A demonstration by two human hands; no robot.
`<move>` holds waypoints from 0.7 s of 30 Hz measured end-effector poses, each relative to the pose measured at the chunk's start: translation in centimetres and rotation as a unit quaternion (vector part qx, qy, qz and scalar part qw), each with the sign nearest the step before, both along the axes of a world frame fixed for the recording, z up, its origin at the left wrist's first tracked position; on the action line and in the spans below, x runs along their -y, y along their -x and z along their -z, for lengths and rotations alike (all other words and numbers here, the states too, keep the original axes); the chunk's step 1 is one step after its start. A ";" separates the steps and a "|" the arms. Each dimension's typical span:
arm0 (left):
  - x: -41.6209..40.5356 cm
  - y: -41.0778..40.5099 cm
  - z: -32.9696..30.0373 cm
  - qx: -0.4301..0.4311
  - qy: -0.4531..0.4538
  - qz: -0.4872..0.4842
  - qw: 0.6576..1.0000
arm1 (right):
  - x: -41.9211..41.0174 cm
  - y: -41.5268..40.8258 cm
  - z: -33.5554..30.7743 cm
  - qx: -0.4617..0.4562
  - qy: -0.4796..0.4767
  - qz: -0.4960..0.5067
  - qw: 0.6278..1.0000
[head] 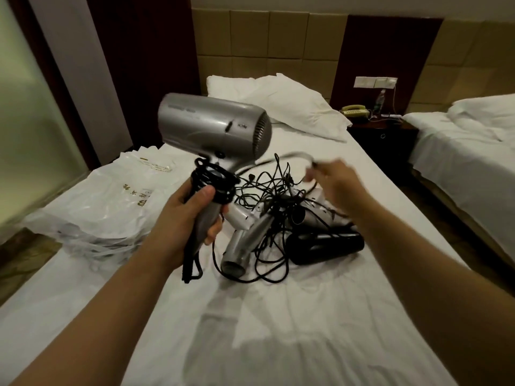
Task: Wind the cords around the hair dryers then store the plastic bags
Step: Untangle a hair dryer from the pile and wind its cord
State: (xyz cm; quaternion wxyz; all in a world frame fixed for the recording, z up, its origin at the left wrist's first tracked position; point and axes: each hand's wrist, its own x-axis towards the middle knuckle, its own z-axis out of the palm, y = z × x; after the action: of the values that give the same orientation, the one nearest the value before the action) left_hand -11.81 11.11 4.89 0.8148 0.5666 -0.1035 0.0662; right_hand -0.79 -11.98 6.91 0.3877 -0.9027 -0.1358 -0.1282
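Observation:
My left hand [187, 215] grips the handle of a silver hair dryer [211, 126], held upright above the bed with its barrel pointing left. Black cord [214, 181] is looped several times round the handle just above my thumb. My right hand [333, 183], blurred by motion, pinches the free end of that cord [295, 157] out to the right. Below, a pile lies on the white sheet: a silver dryer [245, 243], a black dryer [326, 247] and tangled black cords [276, 196]. A stack of clear plastic bags [111, 201] sits at the bed's left edge.
A white pillow [278, 104] lies at the head of the bed. To the right stands a dark nightstand [384, 137] with a phone [355, 110] and a bottle [379, 100]. A second bed [473, 140] is at the far right.

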 end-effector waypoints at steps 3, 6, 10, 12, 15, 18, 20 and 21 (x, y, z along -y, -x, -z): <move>-0.1 -0.5 -0.6 0.017 0.014 -0.009 1.000 | -0.2 0.5 -3.6 0.049 -0.084 -0.034 0.995; -0.4 -0.7 -1.0 0.017 0.026 -0.018 0.999 | 0.8 0.9 -1.2 -0.102 0.084 -0.074 0.988; -0.8 -0.8 -0.5 -0.002 0.055 -0.019 0.998 | 3.1 1.1 1.1 -0.137 -0.001 -0.069 0.988; -0.8 -1.0 -0.3 -0.003 0.063 -0.019 0.998 | 3.8 1.8 3.0 -0.181 -0.002 -0.080 0.980; -0.6 -0.8 -0.1 -0.012 0.050 -0.037 0.998 | 3.9 3.3 5.2 -0.214 0.096 -0.097 0.967; -0.5 -0.6 0.2 -0.030 0.016 -0.072 0.997 | 3.4 3.8 1.1 -0.144 -0.086 -0.072 0.983; -0.4 -0.7 0.3 -0.044 0.017 -0.080 0.996 | 4.0 3.4 -2.7 -0.116 -0.155 -0.089 0.977; -0.4 -0.7 0.4 -0.046 0.021 -0.076 0.996 | 4.3 3.0 -3.4 -0.151 -0.109 -0.103 0.977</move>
State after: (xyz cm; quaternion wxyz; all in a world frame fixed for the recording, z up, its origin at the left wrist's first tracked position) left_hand -11.14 11.56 4.46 0.8227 0.5585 -0.0205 0.1040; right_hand -3.81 -16.32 10.29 0.5107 -0.8452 -0.1530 0.0366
